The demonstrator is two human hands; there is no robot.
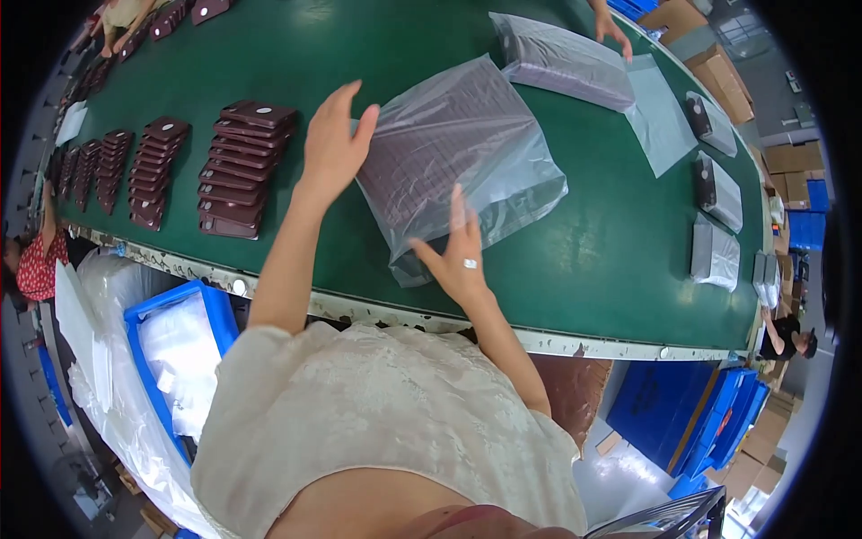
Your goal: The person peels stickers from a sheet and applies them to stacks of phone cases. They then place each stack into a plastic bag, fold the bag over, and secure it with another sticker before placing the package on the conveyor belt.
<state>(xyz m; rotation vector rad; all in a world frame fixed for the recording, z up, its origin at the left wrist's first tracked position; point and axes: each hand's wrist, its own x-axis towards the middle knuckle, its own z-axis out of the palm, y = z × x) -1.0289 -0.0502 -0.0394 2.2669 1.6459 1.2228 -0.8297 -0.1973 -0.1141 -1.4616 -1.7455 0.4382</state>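
Observation:
A clear plastic bag (530,180) lies on the green table, packed with a block of maroon flat pieces (440,135); its loose end points right. Beside the bag's left edge is my left hand (334,148), fingers raised and thumb apart, holding nothing. My right hand (460,260) wears a ring and hovers at the bag's front edge, its thumb and fingers spread over the plastic. Left of my left hand stands a stack of maroon cases (235,171), fanned in an overlapping row.
More rows of maroon cases (160,171) run leftward along the green table (611,260). Another filled bag (566,63) lies at the far side by a co-worker's hand (612,31). Several small wrapped packs (716,251) sit at right. A blue crate (202,314) of plastic bags is below left.

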